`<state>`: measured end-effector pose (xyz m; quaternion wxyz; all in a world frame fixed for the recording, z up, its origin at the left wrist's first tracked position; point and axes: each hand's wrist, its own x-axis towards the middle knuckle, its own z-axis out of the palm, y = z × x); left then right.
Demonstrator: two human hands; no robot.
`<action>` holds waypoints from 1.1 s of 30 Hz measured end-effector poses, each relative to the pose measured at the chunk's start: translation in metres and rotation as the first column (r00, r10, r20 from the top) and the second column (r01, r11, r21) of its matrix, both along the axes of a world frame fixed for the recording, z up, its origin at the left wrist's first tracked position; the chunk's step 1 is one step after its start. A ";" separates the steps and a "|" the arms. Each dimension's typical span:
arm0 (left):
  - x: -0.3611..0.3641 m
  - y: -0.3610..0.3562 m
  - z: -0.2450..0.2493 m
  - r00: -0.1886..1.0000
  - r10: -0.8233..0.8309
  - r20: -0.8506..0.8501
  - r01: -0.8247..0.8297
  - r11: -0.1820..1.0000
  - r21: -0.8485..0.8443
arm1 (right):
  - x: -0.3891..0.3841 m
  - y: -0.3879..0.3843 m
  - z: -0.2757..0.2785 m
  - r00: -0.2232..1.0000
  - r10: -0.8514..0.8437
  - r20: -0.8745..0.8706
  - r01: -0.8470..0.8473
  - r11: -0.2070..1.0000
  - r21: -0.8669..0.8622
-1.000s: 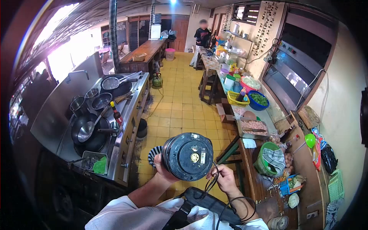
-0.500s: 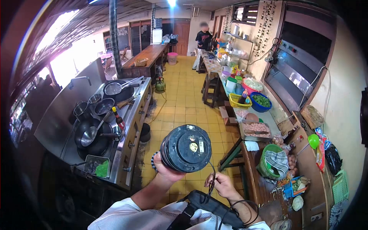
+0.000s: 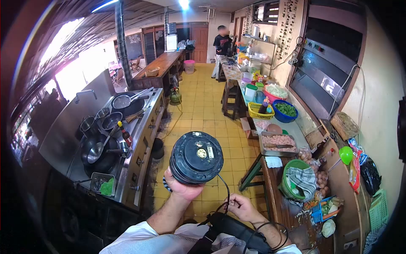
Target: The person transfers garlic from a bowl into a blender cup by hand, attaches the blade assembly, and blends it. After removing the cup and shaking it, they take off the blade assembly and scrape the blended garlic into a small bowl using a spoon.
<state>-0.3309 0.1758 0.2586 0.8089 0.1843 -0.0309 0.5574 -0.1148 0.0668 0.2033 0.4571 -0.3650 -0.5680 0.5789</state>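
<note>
A round black device [image 3: 197,157] with a yellow round sticker and a white label rests in my left hand [image 3: 184,189], which grips it from below. From its lower right edge a black cable [image 3: 227,186] runs down to my right hand [image 3: 241,207], whose fingers are pinched around it. A black pouch with a strap [image 3: 237,230] lies against my body, just below my right hand. More of the cable loops around my right forearm.
At left is a steel stove [image 3: 135,169] with pans [image 3: 99,154]. At right, a wooden table [image 3: 275,186] bears a meat tray [image 3: 264,150], a green basket [image 3: 284,186] and vegetables. A person [image 3: 220,44] stands at the far end beyond the tiled floor [image 3: 198,97].
My left hand and the round device have shifted a little to the left in view. My right hand has moved slightly down, still on the cable.
</note>
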 end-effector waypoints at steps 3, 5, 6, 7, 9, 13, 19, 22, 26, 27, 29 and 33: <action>0.018 0.001 0.012 0.993 0.098 -0.064 -0.099 0.995 -0.015 | 0.005 0.009 -0.011 0.999 -0.047 -0.012 0.048 0.996 0.078; 0.028 0.010 0.012 0.995 0.090 -0.049 -0.092 0.996 -0.024 | 0.009 0.021 -0.009 0.997 -0.072 0.032 0.071 0.997 0.043; 0.033 0.018 0.011 0.992 0.120 -0.042 -0.121 0.992 -0.020 | 0.011 0.031 -0.013 0.992 -0.110 0.068 0.105 0.991 0.081; 0.039 0.026 0.011 0.988 0.149 -0.035 -0.149 0.989 -0.017 | 0.013 0.041 -0.014 0.983 -0.150 0.102 0.137 0.983 0.119; 0.050 0.040 0.016 0.985 0.170 -0.002 -0.170 0.985 -0.018 | 0.018 0.059 -0.011 0.985 -0.159 0.070 0.155 0.987 0.053; 0.060 0.091 0.006 0.976 0.218 -0.023 -0.213 0.968 0.129 | 0.026 0.103 -0.003 0.954 -0.237 -0.184 0.200 0.959 -0.199; 0.062 0.204 -0.018 0.972 0.228 -0.062 -0.205 0.944 0.260 | 0.044 0.202 0.016 0.880 -0.159 -0.448 0.005 0.946 -0.324; 0.055 0.263 -0.002 0.972 0.223 -0.068 -0.192 0.931 0.312 | 0.051 0.248 0.050 0.966 -0.173 -0.194 0.096 0.931 -0.352; 0.044 0.341 -0.003 0.981 0.186 -0.061 -0.160 0.940 0.301 | 0.068 0.309 0.078 0.963 -0.245 0.114 0.267 0.932 -0.244; 0.043 0.357 -0.004 0.979 0.194 -0.065 -0.168 0.943 0.286 | 0.069 0.323 0.081 0.911 -0.361 0.201 0.393 0.907 -0.149; 0.041 0.390 -0.009 0.969 0.233 -0.085 -0.200 0.937 0.286 | 0.076 0.357 0.076 0.756 -0.641 0.134 0.623 0.767 0.155; 0.035 0.446 -0.020 0.954 0.275 -0.117 -0.236 0.934 0.269 | 0.112 0.430 0.074 0.585 -0.810 0.037 0.787 0.578 0.214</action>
